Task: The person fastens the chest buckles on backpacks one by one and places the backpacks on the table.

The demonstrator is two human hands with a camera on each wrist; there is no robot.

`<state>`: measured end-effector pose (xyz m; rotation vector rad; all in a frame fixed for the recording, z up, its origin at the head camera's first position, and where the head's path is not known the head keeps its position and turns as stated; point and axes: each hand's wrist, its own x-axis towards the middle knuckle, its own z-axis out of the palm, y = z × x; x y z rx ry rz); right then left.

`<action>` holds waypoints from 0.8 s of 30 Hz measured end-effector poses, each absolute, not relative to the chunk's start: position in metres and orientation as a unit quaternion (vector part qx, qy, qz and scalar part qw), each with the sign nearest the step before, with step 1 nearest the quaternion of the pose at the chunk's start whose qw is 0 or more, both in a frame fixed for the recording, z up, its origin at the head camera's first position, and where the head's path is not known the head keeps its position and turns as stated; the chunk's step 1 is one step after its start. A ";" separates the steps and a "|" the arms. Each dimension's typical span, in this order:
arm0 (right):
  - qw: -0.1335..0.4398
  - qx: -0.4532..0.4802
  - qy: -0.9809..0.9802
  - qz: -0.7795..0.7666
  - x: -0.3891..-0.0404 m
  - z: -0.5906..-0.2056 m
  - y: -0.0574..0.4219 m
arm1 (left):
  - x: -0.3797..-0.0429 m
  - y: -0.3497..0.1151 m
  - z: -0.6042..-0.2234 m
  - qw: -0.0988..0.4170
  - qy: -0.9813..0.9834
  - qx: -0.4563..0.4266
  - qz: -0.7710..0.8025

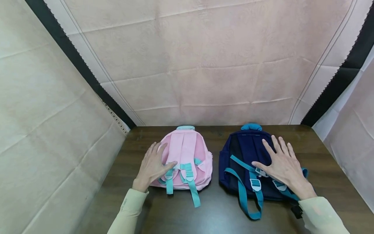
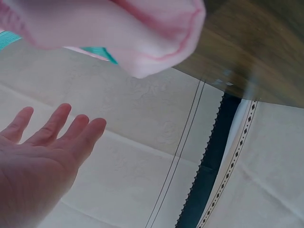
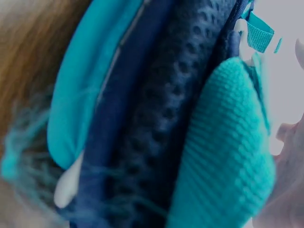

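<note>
Two small backpacks lie side by side on the table, their shoulder straps facing up. My left hand (image 1: 154,165) is at the left side of the pink backpack (image 1: 205,162), fingers extended and thumb reaching over a strap. In the left wrist view that hand (image 2: 47,161) shows spread fingers, with the pink backpack (image 2: 142,28) above it. Over the right part of the navy backpack (image 1: 228,175) is my right hand (image 1: 283,165), its fingers spread and thumb close to a white buckle. Teal webbing (image 3: 223,152) and dark mesh fill the right wrist view, where only a blurred bit of hand shows.
Beneath both bags is a dark brown wooden table (image 1: 204,208). Pale cloth walls (image 1: 204,65) rise at the back and both sides, with black strips (image 1: 96,78) along the corners. Loose teal straps (image 1: 242,195) trail toward the front of the table.
</note>
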<state>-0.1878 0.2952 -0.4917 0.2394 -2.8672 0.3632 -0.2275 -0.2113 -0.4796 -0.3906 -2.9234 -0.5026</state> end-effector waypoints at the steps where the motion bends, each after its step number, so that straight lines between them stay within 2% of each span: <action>1: 0.122 0.081 -0.981 0.124 -0.187 -0.492 0.295 | -0.227 -0.210 -0.479 0.075 -0.974 -0.130 -0.168; 15: 0.129 0.067 -0.978 0.148 -0.179 -0.489 0.292 | -0.218 -0.186 -0.460 0.086 -0.966 -0.148 -0.195; 24: 0.154 0.081 -0.971 0.166 -0.170 -0.489 0.291 | -0.207 -0.175 -0.458 0.096 -0.958 -0.157 -0.219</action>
